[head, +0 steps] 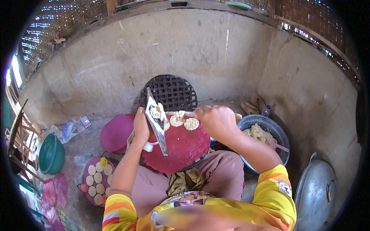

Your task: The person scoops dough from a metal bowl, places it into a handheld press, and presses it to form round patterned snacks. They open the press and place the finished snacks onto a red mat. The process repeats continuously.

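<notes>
My left hand (141, 127) grips a long, narrow wooden board (157, 130), held tilted, with a dark hollow at its middle. Sticky pale dough (157, 111) clings to that hollow. In my right fist (216, 119) is a wooden stick (188, 113), lying roughly level, with a clump of dough (180, 115) stuck on it. Beneath both hands a round red mat (185, 150) rests before my crossed legs. Flat, textured dough discs (191, 124) lie along its far edge; the board partly hides one.
At right stands a basin (284, 138) holding dough (257, 132) and a pink-handled utensil (279, 146). A large metal lid (315, 193) leans nearby. Left are a purple mat (115, 132), a disc-covered round mat (94, 196) and a green basin (52, 156). A woven tray (173, 89) stands against the wall.
</notes>
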Available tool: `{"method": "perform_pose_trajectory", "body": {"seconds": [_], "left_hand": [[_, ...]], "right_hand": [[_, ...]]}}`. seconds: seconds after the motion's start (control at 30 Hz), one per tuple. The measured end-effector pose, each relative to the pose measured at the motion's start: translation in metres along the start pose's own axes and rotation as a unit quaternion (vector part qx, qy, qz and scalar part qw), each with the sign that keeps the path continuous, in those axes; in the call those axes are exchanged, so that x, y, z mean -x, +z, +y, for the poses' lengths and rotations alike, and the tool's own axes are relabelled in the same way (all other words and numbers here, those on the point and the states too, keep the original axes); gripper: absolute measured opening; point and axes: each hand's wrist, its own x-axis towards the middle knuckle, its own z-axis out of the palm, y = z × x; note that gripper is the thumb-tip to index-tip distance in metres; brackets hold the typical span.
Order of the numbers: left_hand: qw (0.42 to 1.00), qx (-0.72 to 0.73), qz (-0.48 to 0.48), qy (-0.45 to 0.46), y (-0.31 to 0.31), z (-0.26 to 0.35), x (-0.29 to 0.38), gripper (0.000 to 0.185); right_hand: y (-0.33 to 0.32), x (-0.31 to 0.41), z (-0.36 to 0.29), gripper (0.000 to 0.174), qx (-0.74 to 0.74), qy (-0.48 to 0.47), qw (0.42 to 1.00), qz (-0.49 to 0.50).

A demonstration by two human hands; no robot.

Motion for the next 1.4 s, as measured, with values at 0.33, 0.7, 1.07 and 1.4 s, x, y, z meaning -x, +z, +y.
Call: {"method": "perform_pose_trajectory", "body": {"seconds": [0.33, 0.7, 1.07, 1.4], "left_hand": [[0.974, 0.194, 0.035, -0.116, 0.012, -0.045, 0.001, 0.014], [0.989, -0.131, 0.033, 0.063, 0.023, -0.032, -0.007, 0.034], [0.765, 0.548, -0.237, -0.242, 0.034, -0.053, -0.032, 0.022], [0.856, 0.447, -0.18, -0.186, 0.008, 0.01, -0.028, 0.032]], "right_hand": [[0.006, -0.01, -0.018, 0.018, -0.038, 0.001, 0.999, -0.027], [0.097, 0.017, -0.054, 0.02, -0.318, 0.172, 0.917, 0.17], [0.101, 0.029, -0.021, 0.019, -0.348, 0.242, 0.898, 0.121], [0.086, 0.052, -0.002, 0.019, -0.394, 0.179, 0.895, 0.106]]}}
